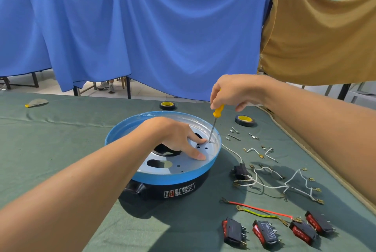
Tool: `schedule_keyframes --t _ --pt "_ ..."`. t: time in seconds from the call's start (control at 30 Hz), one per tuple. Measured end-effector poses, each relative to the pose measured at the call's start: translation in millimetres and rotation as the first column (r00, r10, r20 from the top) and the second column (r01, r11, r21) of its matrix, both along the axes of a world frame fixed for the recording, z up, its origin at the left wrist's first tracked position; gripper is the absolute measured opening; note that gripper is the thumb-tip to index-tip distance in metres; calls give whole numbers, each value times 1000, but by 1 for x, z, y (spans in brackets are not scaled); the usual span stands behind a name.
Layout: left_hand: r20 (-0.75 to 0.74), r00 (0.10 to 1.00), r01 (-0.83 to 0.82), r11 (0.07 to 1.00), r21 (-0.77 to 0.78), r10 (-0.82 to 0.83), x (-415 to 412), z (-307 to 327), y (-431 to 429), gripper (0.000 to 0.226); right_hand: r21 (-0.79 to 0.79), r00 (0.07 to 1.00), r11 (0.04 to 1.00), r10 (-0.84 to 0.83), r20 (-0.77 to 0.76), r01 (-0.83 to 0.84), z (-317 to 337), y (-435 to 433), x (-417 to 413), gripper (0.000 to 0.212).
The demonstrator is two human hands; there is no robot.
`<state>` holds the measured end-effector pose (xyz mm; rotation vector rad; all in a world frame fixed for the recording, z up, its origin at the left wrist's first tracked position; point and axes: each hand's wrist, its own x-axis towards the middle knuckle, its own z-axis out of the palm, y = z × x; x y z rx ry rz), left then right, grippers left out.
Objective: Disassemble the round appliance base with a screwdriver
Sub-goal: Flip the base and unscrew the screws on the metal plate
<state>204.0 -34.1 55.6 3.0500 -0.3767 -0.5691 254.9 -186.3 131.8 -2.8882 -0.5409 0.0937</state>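
Your right hand [232, 93] pinches the yellow screwdriver [218, 111], its tip on a screw [209, 141] in the metal plate [183, 167] of the round appliance base [173, 174], mid-table. Your left hand [175, 137] presses straight fingers on the plate. White wires [293, 182], rocker switches [264, 231] and loose screws [234, 135] lie out already; the plate is not yet off.

One wide-angle view, worn on the person's head, looks forward and down over the table [61, 139] from its near edge toward its far edge. It sits close: the left hand [179, 139] and right hand [234, 91] reach in from lower left and right, meeting at the round appliance base [162, 174] and screwdriver [218, 111] near mid-frame. The table's right edge runs diagonally; blue cloth [142, 28] fills the upper half.
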Motion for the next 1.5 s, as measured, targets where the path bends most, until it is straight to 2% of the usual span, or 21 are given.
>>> schedule_keyframes --t 0.07,0.17,0.23,0.33,0.47,0.57,0.63,0.73,0.83,0.9,1.0,1.03,1.1,1.23,1.3,1.4,1.5 --pt "-7 1000 0 1000 2 0 0 0 0 71 -57 1000 998 1 -17 -2 3 -1 -1 30" --pt "-5 1000 1 1000 -4 -1 0 0 0 70 -156 993 987 -22 114 40 1 -2 -2 52" --pt "-3 1000 0 1000 -8 0 0 0 0 70 -130 990 991 -13 143 31 -3 -2 0 46" --pt "-7 1000 1 1000 -6 -1 0 0 0 71 -90 998 996 13 69 -7 -1 0 -1 26" --pt "-3 1000 -1 1000 -5 1 0 0 0 71 -89 999 995 36 -3 -36 6 2 -2 31" --pt "-2 1000 -2 1000 -5 2 0 0 1 70 -154 987 988 21 156 3 2 5 -5 54" --pt "-6 1000 2 1000 -1 -2 0 0 2 71 -124 979 992 18 204 7 -3 7 -4 50" --pt "-1 1000 2 1000 -5 -2 0 -1 2 71 -113 985 993 2 172 18 -1 8 -8 20" --pt "-5 1000 6 1000 5 -6 1 -1 2 71 -149 995 988 -18 94 32 3 7 -9 34" --pt "-8 1000 8 1000 12 -8 1 0 2 71 -154 997 988 -11 80 23 3 6 -9 35" --pt "-2 1000 10 1000 10 -10 1 0 2 70 -80 987 996 -11 161 25 -3 6 -7 53" --pt "-2 1000 11 1000 9 -11 1 0 1 70 -63 981 998 -5 192 18 -5 6 -7 52" --pt "-6 1000 14 1000 11 -14 1 0 1 70 -50 974 999 9 224 2 -9 6 -6 34" --pt "-5 1000 9 1000 7 -9 1 1 1 70 49 982 999 15 186 -25 -9 2 -11 36" --pt "-9 1000 8 1000 13 -8 2 1 1 70 118 978 992 28 209 -53 -13 -3 -15 26" --pt "-24 1000 2 1000 13 -2 2 2 0 70 362 958 931 -56 282 -52 -21 -21 -19 11" --pt "-11 1000 18 1000 -11 -18 5 0 1 59 612 919 790 -221 326 -27 -37 -36 -24 11"
